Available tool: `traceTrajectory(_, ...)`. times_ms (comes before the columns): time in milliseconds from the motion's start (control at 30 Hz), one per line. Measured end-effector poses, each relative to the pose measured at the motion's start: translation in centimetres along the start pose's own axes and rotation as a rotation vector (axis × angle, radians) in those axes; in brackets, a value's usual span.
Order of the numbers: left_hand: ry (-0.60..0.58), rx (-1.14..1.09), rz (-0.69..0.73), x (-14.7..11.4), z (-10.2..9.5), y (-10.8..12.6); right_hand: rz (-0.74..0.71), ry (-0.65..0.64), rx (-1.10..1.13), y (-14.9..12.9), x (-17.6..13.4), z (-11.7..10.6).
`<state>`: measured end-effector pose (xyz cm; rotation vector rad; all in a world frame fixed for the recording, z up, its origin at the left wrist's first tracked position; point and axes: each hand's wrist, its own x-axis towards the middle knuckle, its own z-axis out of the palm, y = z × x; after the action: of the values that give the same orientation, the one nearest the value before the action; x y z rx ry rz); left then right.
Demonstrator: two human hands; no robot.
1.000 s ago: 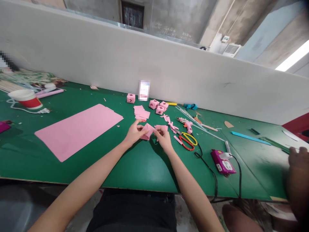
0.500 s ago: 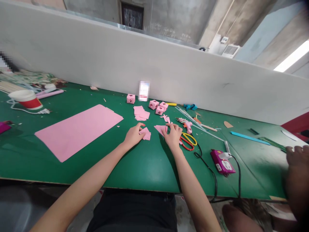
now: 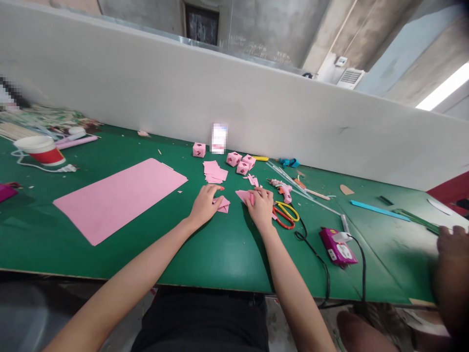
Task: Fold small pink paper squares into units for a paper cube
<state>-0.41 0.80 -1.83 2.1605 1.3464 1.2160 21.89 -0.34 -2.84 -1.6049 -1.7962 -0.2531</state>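
Both hands lie flat on the green surface [image 3: 227, 254], fingers spread narrow. My left hand [image 3: 203, 207] presses a folded pink piece [image 3: 223, 205], and my right hand [image 3: 261, 208] rests on another pink paper piece [image 3: 245, 195]. Scissors [image 3: 286, 213] lie just beside my right hand. Small pink cubes [image 3: 240, 163] sit toward the far edge, near the white wall.
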Motion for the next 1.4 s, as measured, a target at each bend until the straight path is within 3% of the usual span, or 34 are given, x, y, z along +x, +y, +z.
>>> traceTrajectory(200,-0.016,-0.008,0.017,-0.1,0.0,0.2,-0.062,0.001,-0.023,-0.4,-0.2,-0.4)
traceTrajectory(500,-0.092,-0.001,0.000,-0.2,-0.1,0.5,-0.011,0.009,-0.009,-1.0,0.1,-0.6)
traceTrajectory(767,-0.250,0.166,0.112,-0.5,0.5,-0.2,0.162,0.003,0.121,-1.7,0.1,-0.7)
traceTrajectory(900,-0.243,0.219,0.089,-0.4,0.5,-0.5,0.218,0.036,0.193,-1.7,0.0,-0.8)
traceTrajectory(1000,-0.164,0.198,0.028,-0.3,0.2,-0.4,0.260,0.075,0.295,-1.9,0.1,-1.0)
traceTrajectory(1100,-0.069,0.040,-0.020,-0.1,-0.1,0.1,0.195,0.098,0.418,-2.3,0.2,-1.2)
traceTrajectory(1167,-0.055,-0.184,-0.072,0.0,-0.1,0.6,0.099,0.091,0.482,-2.8,0.1,-1.4)
traceTrajectory(1300,-0.068,-0.660,-0.266,0.1,0.2,1.4,-0.028,0.027,0.520,-4.2,-0.4,-1.2)
traceTrajectory(1400,-0.006,-0.856,-0.412,0.3,0.1,1.6,-0.076,0.012,0.488,-5.0,-0.9,-0.7)
